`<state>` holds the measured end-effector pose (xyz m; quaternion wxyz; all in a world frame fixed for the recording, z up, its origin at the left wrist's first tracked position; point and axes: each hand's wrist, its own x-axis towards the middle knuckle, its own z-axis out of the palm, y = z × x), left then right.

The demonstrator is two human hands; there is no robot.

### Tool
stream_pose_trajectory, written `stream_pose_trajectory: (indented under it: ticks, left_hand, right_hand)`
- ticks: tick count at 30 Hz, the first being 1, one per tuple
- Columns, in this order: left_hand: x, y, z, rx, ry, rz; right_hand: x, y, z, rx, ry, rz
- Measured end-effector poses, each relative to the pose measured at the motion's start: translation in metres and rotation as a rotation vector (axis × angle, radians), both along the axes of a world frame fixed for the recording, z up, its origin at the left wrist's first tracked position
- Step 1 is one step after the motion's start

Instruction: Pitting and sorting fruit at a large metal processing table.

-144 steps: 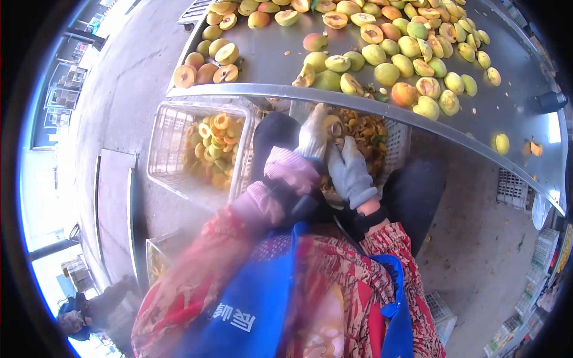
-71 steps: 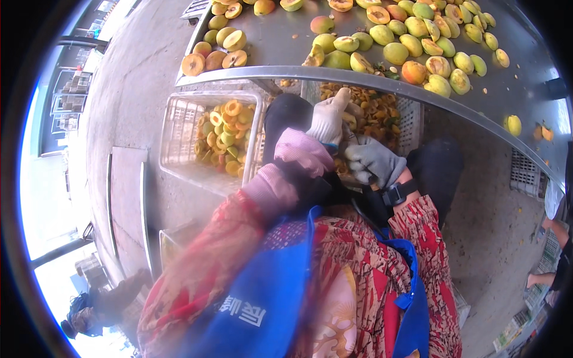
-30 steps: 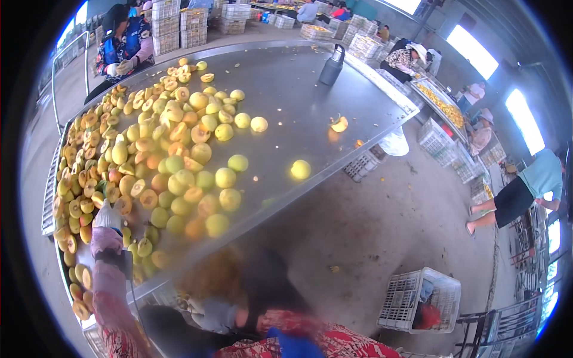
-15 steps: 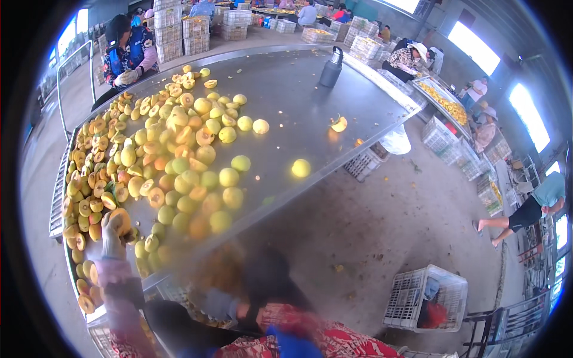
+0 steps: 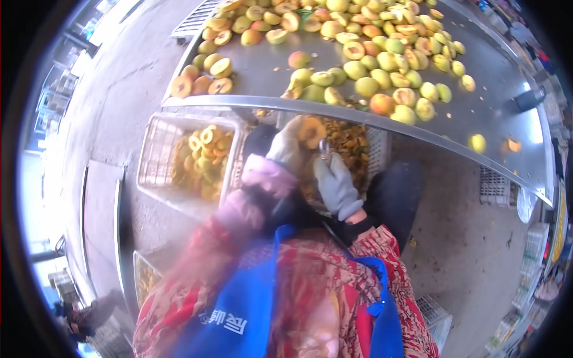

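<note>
My left hand (image 5: 285, 148), in a pale glove, grips a peach half (image 5: 312, 132) with its cut face showing. Close by, my gloved right hand (image 5: 338, 185) is closed around a small shiny metal tool (image 5: 324, 145). The tool's rounded tip is beside the fruit; whether they touch I cannot tell. Both hands are just below the near edge of a metal table (image 5: 358, 113). Beneath them sits a crate (image 5: 377, 149) of brownish-orange fruit pieces. Many halved peaches (image 5: 353, 50) and whole-looking ones lie on the table.
Left of my knees, a white crate (image 5: 156, 164) holds hollowed peach halves (image 5: 209, 143). Another crate (image 5: 146, 274) is lower left. A dark bottle (image 5: 530, 99) stands on the table's right part. Past that end are a grey crate (image 5: 496, 186) and a white bag (image 5: 527, 204).
My view has swung down and left toward my lap. My left hand has brought a peach half off the table to below its edge, near my right hand, which now shows clearly with the tool.
</note>
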<state>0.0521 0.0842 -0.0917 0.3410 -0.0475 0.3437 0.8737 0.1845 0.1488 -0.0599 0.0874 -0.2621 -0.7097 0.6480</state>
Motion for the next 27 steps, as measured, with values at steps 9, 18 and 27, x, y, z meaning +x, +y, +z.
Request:
stream_pose_trajectory:
  ticks: [9, 18, 27]
  left_hand:
    - [0.019, -0.014, 0.016, -0.374, 0.207, 0.118]
    - [0.009, 0.006, 0.016, -0.421, 0.208, 0.151]
    - [0.010, 0.004, 0.030, -0.448, 0.062, 0.145]
  right_hand:
    - [-0.021, -0.009, -0.002, 0.287, -0.021, 0.099]
    - [-0.033, -0.007, -0.010, 0.252, -0.130, 0.075]
    - [-0.029, 0.010, -0.011, 0.046, -0.205, 0.296]
